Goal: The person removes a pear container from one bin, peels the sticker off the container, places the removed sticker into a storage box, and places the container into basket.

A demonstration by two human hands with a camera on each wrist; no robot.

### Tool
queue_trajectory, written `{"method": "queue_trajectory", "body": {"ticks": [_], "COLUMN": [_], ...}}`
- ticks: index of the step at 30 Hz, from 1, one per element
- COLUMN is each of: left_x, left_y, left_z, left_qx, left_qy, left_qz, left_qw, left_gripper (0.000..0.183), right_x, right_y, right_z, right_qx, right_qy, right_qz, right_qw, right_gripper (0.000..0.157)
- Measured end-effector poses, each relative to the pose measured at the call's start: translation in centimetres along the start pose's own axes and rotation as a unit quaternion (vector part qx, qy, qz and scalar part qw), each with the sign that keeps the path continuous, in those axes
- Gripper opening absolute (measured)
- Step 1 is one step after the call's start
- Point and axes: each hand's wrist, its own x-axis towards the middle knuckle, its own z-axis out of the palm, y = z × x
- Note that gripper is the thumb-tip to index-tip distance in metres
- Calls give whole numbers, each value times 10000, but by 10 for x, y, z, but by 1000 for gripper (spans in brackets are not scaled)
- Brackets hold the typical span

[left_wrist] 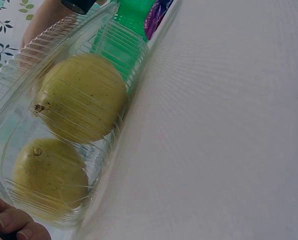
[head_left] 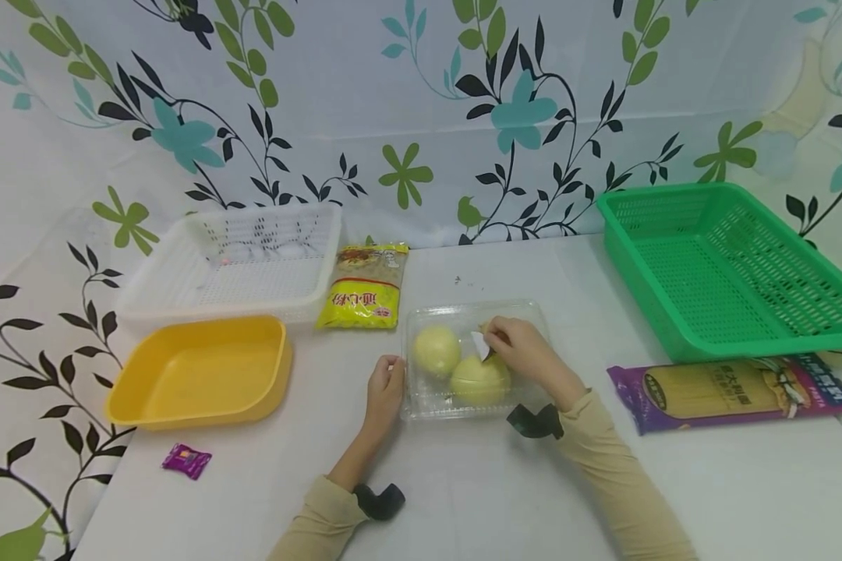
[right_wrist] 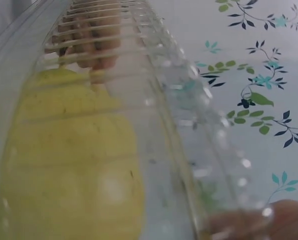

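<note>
A clear plastic box [head_left: 428, 405] with its lid down lies in front of me. Two round yellow-green pears [head_left: 436, 351] show inside it; more yellow shows just under my right fingers. My right hand [head_left: 526, 354] is over the lid's right half and pinches a small white paper slip [head_left: 480, 345] between thumb and fingers. At the box's left edge, my left hand [head_left: 384, 392] holds the side with curled fingers. In the left wrist view, curled fingers [left_wrist: 14, 222] appear beside the box's near corner. Through the plastic, the right wrist view shows a large pear [right_wrist: 74, 170].
A yellow tray [head_left: 196, 374], a white basket [head_left: 231, 304] and a yellow noodle packet [head_left: 365, 288] stand left. A small purple packet [head_left: 186, 460] lies in front of the tray. Right are a green basket [head_left: 681, 327] and a long pasta packet [head_left: 737, 393].
</note>
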Motion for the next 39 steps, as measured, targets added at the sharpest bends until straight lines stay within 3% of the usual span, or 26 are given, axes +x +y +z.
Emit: {"method": "queue_trajectory", "body": {"ticks": [2, 5, 23, 39], "left_x": [0, 4, 4, 4], "left_y": [0, -15, -14, -15], "left_z": [0, 1, 1, 0], "left_qx": [60, 100, 186, 136], "left_qy": [33, 82, 156, 57], "left_qz": [65, 163, 86, -60], "left_qw": [10000, 9998, 9997, 9999], "left_gripper": [17, 19, 20, 21], "right_x": [0, 0, -2, -6], "right_y": [0, -2, -6, -6], "right_z": [0, 0, -3, -8], "right_qx": [-14, -49, -376, 26], "right_qy": [31, 71, 458, 558], "right_qz": [-11, -38, -97, 721], "right_qw": [10000, 10000, 9982, 9958], "right_gripper": [8, 9, 7, 9]}}
